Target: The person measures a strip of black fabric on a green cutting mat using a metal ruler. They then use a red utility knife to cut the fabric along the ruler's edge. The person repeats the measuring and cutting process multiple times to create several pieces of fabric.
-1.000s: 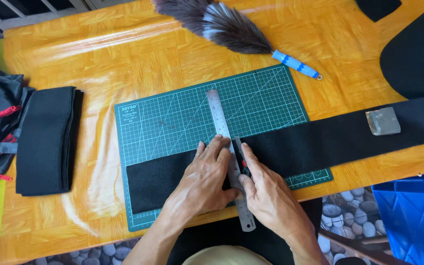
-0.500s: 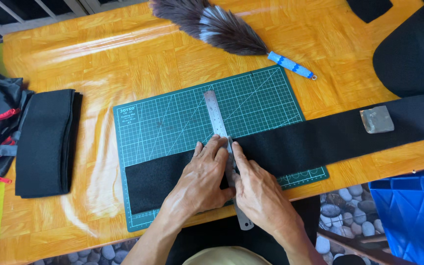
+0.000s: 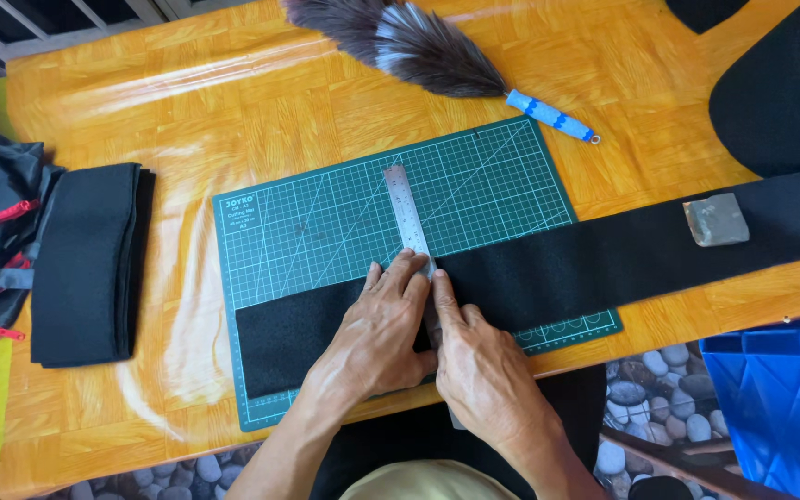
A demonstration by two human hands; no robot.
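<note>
Black cloth (image 3: 567, 268) lay in a long strip across a green cutting mat (image 3: 326, 222) on the orange bench (image 3: 187, 102). Nearest the person, the left hand (image 3: 377, 329) pressed flat with spread fingers on the cloth and on a steel ruler (image 3: 407, 215), gripping nothing. The right hand (image 3: 479, 366) lay just beside it along the ruler's edge, fingers curled; it may have held a small cutter, but I could not tell. The ruler stood up across the strip, its far end on the bare mat. If the flat hand eased off, the ruler might slide on the soft cloth and give a crooked line. A small grey block (image 3: 715, 219) sat on the strip to the right. A folded black pile (image 3: 85, 264) lay to the left. Farthest off lay a feather duster (image 3: 418, 42).
</note>
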